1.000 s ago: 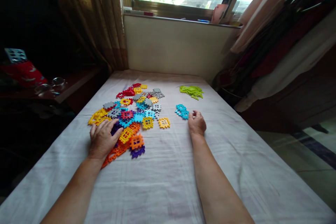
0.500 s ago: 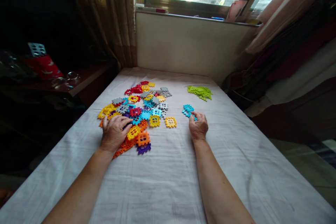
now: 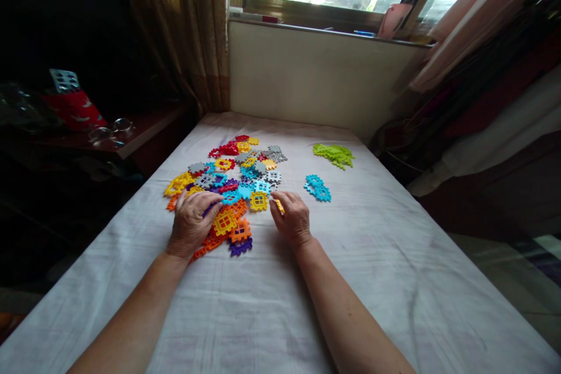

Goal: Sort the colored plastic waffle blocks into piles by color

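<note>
My left hand (image 3: 193, 222) is over the near left side of a pile of interlocking plastic tiles. Its thumb and fingers pinch the edge of a light blue window tile (image 3: 230, 197). My right hand (image 3: 293, 217) hovers just right of the pile, thumb and fingers slightly apart and holding nothing. A light yellow tile (image 3: 279, 206) shows in part behind the right thumb. Close to its fingertips lies a yellow window tile (image 3: 258, 201). An orange tile (image 3: 240, 230) and a purple tile (image 3: 241, 246) are at the pile's near edge.
Two or so overlapping blue tiles (image 3: 318, 188) lie right of the pile. Farther back is a heap of lime green tiles (image 3: 333, 155). Red tiles (image 3: 228, 149) and grey tiles (image 3: 275, 153) sit at the pile's far side. A pale cloth (image 3: 372, 280) covers the table.
My right hand has left the blue tiles at the right and moved left to the pile's edge. The light blue tile at my left fingertips has shifted up, partly covering a red tile.
</note>
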`<state>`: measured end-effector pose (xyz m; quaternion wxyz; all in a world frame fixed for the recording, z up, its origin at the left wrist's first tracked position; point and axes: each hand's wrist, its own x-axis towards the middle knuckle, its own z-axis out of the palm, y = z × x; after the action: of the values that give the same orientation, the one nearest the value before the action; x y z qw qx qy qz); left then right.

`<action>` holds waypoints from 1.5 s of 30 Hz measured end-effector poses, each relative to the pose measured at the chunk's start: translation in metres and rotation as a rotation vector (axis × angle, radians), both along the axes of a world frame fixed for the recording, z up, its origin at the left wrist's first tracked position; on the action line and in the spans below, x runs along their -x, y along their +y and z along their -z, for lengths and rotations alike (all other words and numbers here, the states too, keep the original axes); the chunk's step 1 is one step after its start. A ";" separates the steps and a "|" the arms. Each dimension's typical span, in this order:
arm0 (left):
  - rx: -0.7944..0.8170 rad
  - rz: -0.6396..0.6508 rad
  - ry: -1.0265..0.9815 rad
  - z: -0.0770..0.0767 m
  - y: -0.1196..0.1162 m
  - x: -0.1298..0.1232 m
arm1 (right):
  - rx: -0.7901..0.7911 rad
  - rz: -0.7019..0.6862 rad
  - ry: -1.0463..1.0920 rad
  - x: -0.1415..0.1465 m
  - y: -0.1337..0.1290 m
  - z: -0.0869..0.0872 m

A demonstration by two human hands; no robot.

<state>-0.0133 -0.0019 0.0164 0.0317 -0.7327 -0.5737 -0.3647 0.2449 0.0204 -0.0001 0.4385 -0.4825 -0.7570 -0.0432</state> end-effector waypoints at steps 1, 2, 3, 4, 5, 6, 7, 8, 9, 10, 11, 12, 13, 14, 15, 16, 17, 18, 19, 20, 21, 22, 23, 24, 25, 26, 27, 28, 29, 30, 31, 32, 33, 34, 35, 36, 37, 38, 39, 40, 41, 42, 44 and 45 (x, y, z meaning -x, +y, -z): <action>-0.002 0.015 -0.008 -0.001 -0.001 -0.002 | -0.012 -0.034 -0.018 0.005 -0.002 -0.001; -0.007 0.032 -0.016 -0.002 -0.002 -0.004 | -0.023 -0.067 -0.039 0.010 -0.004 -0.002; -0.013 0.051 -0.024 -0.002 -0.003 -0.006 | -0.036 -0.098 -0.059 0.015 -0.006 -0.002; -0.017 0.071 -0.030 -0.002 -0.004 -0.009 | -0.048 -0.124 -0.080 0.019 -0.008 -0.002; -0.016 0.092 -0.032 -0.002 -0.005 -0.011 | -0.059 -0.145 -0.099 0.024 -0.009 -0.002; -0.009 0.112 -0.032 -0.001 -0.006 -0.014 | -0.068 -0.159 -0.113 0.028 -0.011 -0.002; 0.003 0.129 -0.032 0.000 -0.007 -0.016 | -0.075 -0.167 -0.124 0.030 -0.012 -0.002; 0.015 0.143 -0.032 0.001 -0.007 -0.018 | -0.080 -0.171 -0.130 0.032 -0.012 -0.002; 0.023 0.153 -0.034 0.002 -0.007 -0.020 | -0.083 -0.171 -0.134 0.033 -0.012 -0.002; 0.021 0.161 -0.037 0.002 -0.007 -0.020 | -0.085 -0.164 -0.134 0.031 -0.011 -0.002; 0.011 0.165 -0.040 0.003 -0.007 -0.020 | -0.084 -0.147 -0.130 0.028 -0.009 -0.001; -0.006 0.166 -0.043 0.003 -0.006 -0.020 | -0.078 -0.117 -0.119 0.022 -0.006 -0.001; -0.026 0.161 -0.045 0.004 -0.005 -0.018 | -0.069 -0.071 -0.099 0.013 -0.002 -0.001; -0.047 0.148 -0.048 0.004 -0.004 -0.016 | -0.057 -0.004 -0.068 0.002 0.003 0.000; -0.064 0.132 -0.050 0.004 -0.003 -0.013 | -0.038 0.084 -0.026 -0.012 0.008 0.001; -0.076 0.115 -0.051 0.005 -0.002 -0.011 | -0.017 0.190 0.024 -0.028 0.012 0.002; -0.084 0.097 -0.052 0.006 -0.001 -0.008 | 0.012 0.313 0.077 -0.045 0.016 0.003; -0.090 0.081 -0.053 0.007 0.000 -0.006 | 0.050 0.443 0.132 -0.063 0.020 0.005; -0.093 0.072 -0.055 0.008 0.001 -0.005 | 0.091 0.567 0.183 -0.079 0.022 0.006; -0.092 0.068 -0.056 0.009 0.001 -0.004 | 0.135 0.675 0.230 -0.094 0.024 0.008; -0.090 0.065 -0.060 0.009 0.002 -0.003 | 0.183 0.763 0.267 -0.106 0.025 0.009; -0.085 0.062 -0.062 0.010 0.002 -0.003 | 0.233 0.830 0.295 -0.116 0.025 0.010; -0.080 0.061 -0.063 0.011 0.002 -0.003 | 0.283 0.873 0.312 -0.122 0.026 0.010; -0.077 0.062 -0.061 0.011 0.002 -0.002 | 0.334 0.897 0.316 -0.125 0.026 0.010; -0.077 0.061 -0.059 0.011 0.002 -0.002 | 0.382 0.908 0.309 -0.126 0.026 0.010; -0.081 0.059 -0.058 0.010 0.003 -0.001 | 0.428 0.912 0.294 -0.125 0.027 0.009; -0.087 0.055 -0.056 0.010 0.003 0.000 | 0.467 0.913 0.272 -0.123 0.027 0.008; -0.089 0.049 -0.054 0.010 0.003 0.002 | 0.496 0.910 0.246 -0.121 0.028 0.007; -0.088 0.040 -0.052 0.010 0.004 0.003 | 0.512 0.905 0.219 -0.119 0.028 0.007; -0.083 0.029 -0.049 0.009 0.004 0.005 | 0.518 0.898 0.195 -0.117 0.028 0.006; -0.075 0.017 -0.045 0.010 0.004 0.007 | 0.515 0.887 0.176 -0.116 0.028 0.005; -0.067 0.005 -0.040 0.010 0.004 0.008 | 0.509 0.875 0.164 -0.116 0.028 0.005; -0.061 -0.007 -0.034 0.010 0.005 0.010 | 0.502 0.869 0.160 -0.115 0.027 0.004; -0.059 -0.019 -0.029 0.010 0.005 0.012 | 0.503 0.869 0.164 -0.115 0.027 0.004; -0.060 -0.029 -0.022 0.010 0.006 0.013 | 0.510 0.873 0.172 -0.115 0.027 0.004; -0.062 -0.040 -0.014 0.010 0.008 0.015 | 0.518 0.880 0.183 -0.115 0.026 0.003; -0.064 -0.055 -0.001 0.009 0.011 0.016 | 0.526 0.889 0.196 -0.116 0.026 0.003; -0.061 -0.072 0.019 0.008 0.015 0.017 | 0.530 0.893 0.208 -0.116 0.026 0.003; -0.050 -0.090 0.048 0.006 0.020 0.019 | 0.531 0.892 0.220 -0.116 0.027 0.002; -0.031 -0.105 0.087 0.003 0.026 0.020 | 0.530 0.887 0.233 -0.117 0.027 0.003; -0.004 -0.117 0.135 -0.001 0.033 0.021 | 0.527 0.880 0.245 -0.117 0.027 0.003; 0.030 -0.123 0.188 -0.004 0.041 0.022 | 0.524 0.872 0.256 -0.117 0.027 0.003; 0.119 -0.127 0.298 -0.012 0.057 0.023 | 0.528 0.858 0.270 -0.118 0.026 0.004; 0.167 -0.126 0.353 -0.016 0.065 0.023 | 0.534 0.854 0.272 -0.119 0.026 0.004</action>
<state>-0.0358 0.0633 0.0321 0.0938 -0.7482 -0.6320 -0.1791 0.3635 0.0462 -0.0044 0.3379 -0.8446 -0.4135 0.0398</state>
